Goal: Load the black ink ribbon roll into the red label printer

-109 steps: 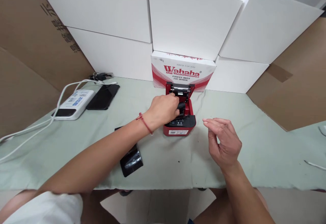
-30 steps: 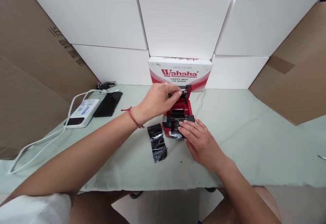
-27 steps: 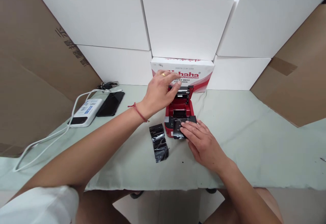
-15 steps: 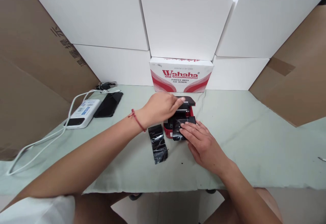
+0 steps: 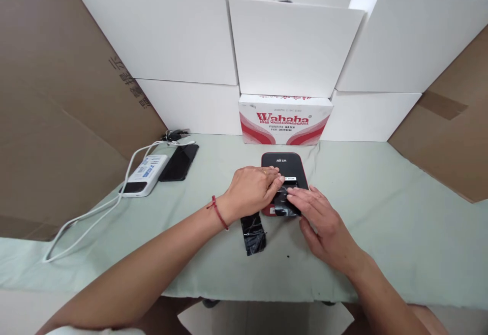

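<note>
A small black device with a red rim (image 5: 281,159), like a portable printer, lies on the cloth with its lid down. My left hand (image 5: 253,187) rests on the lid, fingers stretched out together. Over the device's near end lies a piece of shiny black film (image 5: 286,208). My right hand (image 5: 322,218) has its fingers laid flat on that film, with the thumb apart below. A second black film strip (image 5: 253,236) lies on the cloth, its far end beneath my left wrist.
To the left lie a white power bank (image 5: 147,175) with a white cable (image 5: 86,223), a black phone (image 5: 179,162) and keys (image 5: 175,134). A Wahaha water carton (image 5: 285,121) stands behind the device. White and brown cardboard panels enclose the table's back and sides.
The device's lid has gone from raised to down, with my left hand now flat on top. My right hand stays on the black film. The view has shifted slightly.
</note>
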`<state>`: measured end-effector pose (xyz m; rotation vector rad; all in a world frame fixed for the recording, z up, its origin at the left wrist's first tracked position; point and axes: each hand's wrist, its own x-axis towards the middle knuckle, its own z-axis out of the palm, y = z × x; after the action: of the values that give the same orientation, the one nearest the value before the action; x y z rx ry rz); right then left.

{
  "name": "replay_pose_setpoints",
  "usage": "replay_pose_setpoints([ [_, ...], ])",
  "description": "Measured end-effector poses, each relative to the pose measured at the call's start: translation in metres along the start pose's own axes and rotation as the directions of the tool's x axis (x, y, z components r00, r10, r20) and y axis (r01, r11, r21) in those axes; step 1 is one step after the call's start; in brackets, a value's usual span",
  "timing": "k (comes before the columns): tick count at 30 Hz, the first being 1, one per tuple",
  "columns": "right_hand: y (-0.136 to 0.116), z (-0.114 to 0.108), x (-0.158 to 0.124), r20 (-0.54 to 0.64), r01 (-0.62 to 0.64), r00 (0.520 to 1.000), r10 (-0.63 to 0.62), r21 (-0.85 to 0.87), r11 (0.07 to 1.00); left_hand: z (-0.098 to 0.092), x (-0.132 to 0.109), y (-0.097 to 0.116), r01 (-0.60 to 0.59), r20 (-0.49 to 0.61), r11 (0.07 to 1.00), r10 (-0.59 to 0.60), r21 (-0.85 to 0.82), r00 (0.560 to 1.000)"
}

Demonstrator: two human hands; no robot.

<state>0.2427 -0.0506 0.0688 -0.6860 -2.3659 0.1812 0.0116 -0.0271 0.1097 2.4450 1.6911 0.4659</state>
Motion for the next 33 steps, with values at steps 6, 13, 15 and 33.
replay_pose_setpoints([
  [6, 0.009, 0.005, -0.003, 0.013, 0.000, 1.000, 0.001, -0.059, 0.998, 0.022, -0.007, -0.032, -0.027, -0.175, 0.813, -0.092, -0.581, 0.980],
  [13, 0.007, 0.007, -0.005, 0.073, 0.001, 0.997, 0.005, -0.079, 0.997, 0.059, -0.009, -0.052, -0.003, -0.048, 0.194, -0.224, -0.981, 0.974],
  [15, 0.008, 0.007, -0.006, 0.083, 0.000, 0.996, 0.007, -0.078, 0.997, 0.061, -0.009, -0.052, -0.032, -0.048, 0.102, -0.164, -0.994, 0.985],
  [33, 0.008, 0.009, -0.006, 0.066, 0.013, 0.998, -0.006, -0.113, 0.994, 0.059, -0.010, -0.059, -0.035, -0.035, -0.008, 0.034, -0.999, 0.999],
])
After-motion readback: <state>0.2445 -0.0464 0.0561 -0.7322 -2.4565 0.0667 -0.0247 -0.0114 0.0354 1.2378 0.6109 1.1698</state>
